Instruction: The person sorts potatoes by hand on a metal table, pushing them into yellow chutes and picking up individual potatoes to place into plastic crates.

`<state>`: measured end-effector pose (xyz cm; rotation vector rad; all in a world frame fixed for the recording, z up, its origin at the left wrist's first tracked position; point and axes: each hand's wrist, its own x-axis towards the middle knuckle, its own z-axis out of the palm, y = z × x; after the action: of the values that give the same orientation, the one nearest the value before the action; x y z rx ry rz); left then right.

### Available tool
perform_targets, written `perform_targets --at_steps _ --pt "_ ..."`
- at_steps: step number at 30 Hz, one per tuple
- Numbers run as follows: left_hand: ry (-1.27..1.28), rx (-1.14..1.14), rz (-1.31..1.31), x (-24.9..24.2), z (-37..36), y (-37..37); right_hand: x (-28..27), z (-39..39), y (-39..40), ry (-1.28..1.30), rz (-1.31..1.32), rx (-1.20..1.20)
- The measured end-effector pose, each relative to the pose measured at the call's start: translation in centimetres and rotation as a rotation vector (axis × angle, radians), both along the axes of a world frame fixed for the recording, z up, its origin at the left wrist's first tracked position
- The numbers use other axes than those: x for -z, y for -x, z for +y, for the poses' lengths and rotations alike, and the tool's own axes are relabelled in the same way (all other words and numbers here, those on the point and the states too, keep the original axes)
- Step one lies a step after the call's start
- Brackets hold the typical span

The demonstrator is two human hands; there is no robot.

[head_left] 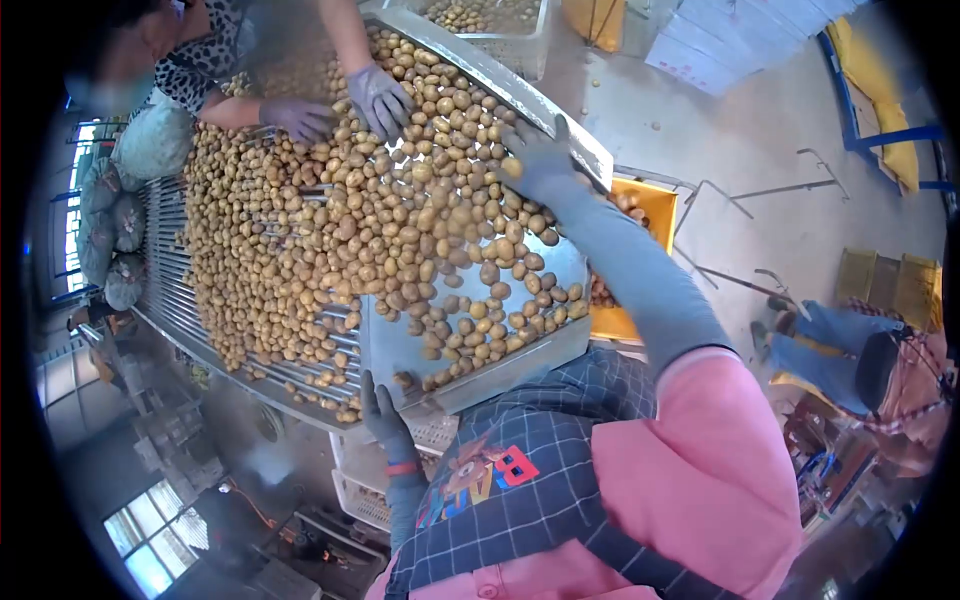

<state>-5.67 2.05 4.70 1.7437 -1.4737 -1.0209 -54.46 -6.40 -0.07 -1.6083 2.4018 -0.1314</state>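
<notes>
Many small potatoes cover a metal roller table and its smooth metal end tray. My right hand, in a grey glove, reaches over the potatoes at the tray's far right side. Its fingers are spread and a little blurred, and a yellow potato lies against them. My left hand, also gloved in grey with a red band at the wrist, is at the tray's near left corner. Its fingers are stretched out beside the metal edge, with a few potatoes close by and nothing visibly held.
Across the table, a co-worker's two gloved hands rest on the potatoes. A yellow crate with potatoes stands right of the tray, and white crates sit below. Filled sacks line the left. Another person is at the right.
</notes>
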Motion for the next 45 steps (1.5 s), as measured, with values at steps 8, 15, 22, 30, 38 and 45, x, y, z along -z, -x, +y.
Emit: perform_targets --at_steps 8,15,22,30,38,45 --pt "0.356 0.506 -0.65 3.5 -10.4 3.1 -1.4 -2.2 -15.2 -0.022 -0.128 -0.345" --pt "0.159 1.012 -0.708 6.8 -7.1 10.4 0.3 14.3 -11.4 -0.023 -0.053 -0.521" --pt "0.111 1.377 -0.095 5.0 -6.9 18.4 3.2 7.7 -4.7 0.166 -0.076 0.204" --pt "0.392 0.463 -0.874 5.4 -27.5 7.4 1.7 1.9 -14.2 0.048 -0.109 -0.325" --pt "0.409 0.743 -0.842 7.6 -7.4 3.3 1.7 9.1 -9.9 -0.042 0.046 -0.003" --pt "0.171 0.641 -0.539 5.1 -0.6 -2.8 2.3 16.1 -11.4 -0.006 0.031 -0.587"
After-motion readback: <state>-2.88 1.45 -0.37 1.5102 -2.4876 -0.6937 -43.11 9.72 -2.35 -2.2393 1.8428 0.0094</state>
